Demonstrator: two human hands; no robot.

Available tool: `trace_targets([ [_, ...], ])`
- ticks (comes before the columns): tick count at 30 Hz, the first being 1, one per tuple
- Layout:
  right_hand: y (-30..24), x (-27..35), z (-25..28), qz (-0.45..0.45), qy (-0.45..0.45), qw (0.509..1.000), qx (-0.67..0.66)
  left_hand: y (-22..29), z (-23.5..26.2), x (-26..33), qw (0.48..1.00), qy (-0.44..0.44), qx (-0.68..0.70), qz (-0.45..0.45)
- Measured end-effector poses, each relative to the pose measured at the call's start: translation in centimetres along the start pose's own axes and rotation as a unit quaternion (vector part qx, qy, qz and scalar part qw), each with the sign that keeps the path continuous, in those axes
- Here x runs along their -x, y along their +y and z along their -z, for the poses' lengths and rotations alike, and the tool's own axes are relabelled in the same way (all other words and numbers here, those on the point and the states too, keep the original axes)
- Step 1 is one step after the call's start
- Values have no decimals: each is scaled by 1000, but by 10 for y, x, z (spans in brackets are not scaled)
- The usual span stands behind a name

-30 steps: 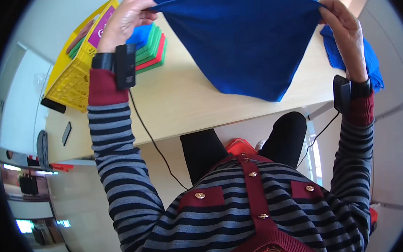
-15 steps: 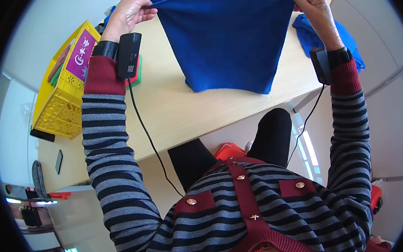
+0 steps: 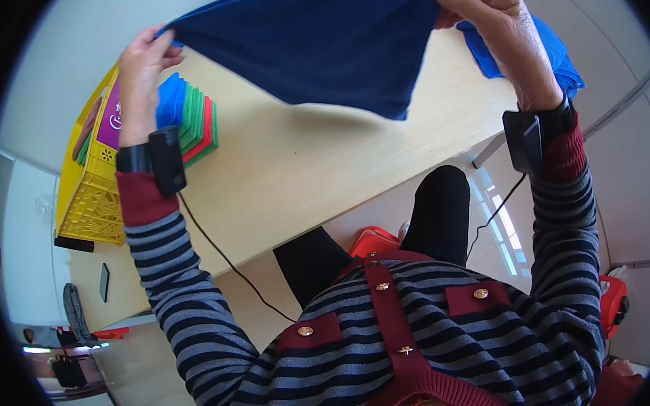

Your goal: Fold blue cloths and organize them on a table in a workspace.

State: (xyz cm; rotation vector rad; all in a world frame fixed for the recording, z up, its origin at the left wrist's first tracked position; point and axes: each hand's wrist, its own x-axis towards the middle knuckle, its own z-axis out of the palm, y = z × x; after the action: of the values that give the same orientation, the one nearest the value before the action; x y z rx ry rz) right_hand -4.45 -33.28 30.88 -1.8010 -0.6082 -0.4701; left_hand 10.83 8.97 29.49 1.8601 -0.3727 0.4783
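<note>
A dark blue cloth [image 3: 323,50] is stretched between my hands above the far part of the table. My left hand [image 3: 145,61] pinches its left corner, and my right hand [image 3: 480,7] grips its upper right corner between thumb and fingers. The cloth hangs in a slanted sheet, its lowest tip at the right, off the tabletop. Next to my left wrist lies a stack of folded cloths [image 3: 193,122] in blue, green and red. Behind my right hand is a loose heap of blue cloth [image 3: 554,55].
A yellow plastic crate [image 3: 90,195] with cloths in it stands at the table's left. The pale wooden table [image 3: 286,175] spans the front, with a dark phone [image 3: 104,282] at its left end. Thin black cables run from the devices on my wrists.
My left hand has moved left and down, drawing the cloth out sideways and uncovering the folded stack. The right hand has shifted slightly left, and the cloth's lower edge has risen.
</note>
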Motion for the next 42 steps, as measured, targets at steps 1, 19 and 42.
trace_targets([
  [1,-8,7,-13,-33,-24,998,-52,8,15,1,998,41,-56,-4],
  [19,55,190,-134,-444,71,890,-77,-72,-100,83,976,-176,98,82],
  [42,112,179,-146,-391,11,917,-84,-94,26,374,970,-19,-232,69],
])
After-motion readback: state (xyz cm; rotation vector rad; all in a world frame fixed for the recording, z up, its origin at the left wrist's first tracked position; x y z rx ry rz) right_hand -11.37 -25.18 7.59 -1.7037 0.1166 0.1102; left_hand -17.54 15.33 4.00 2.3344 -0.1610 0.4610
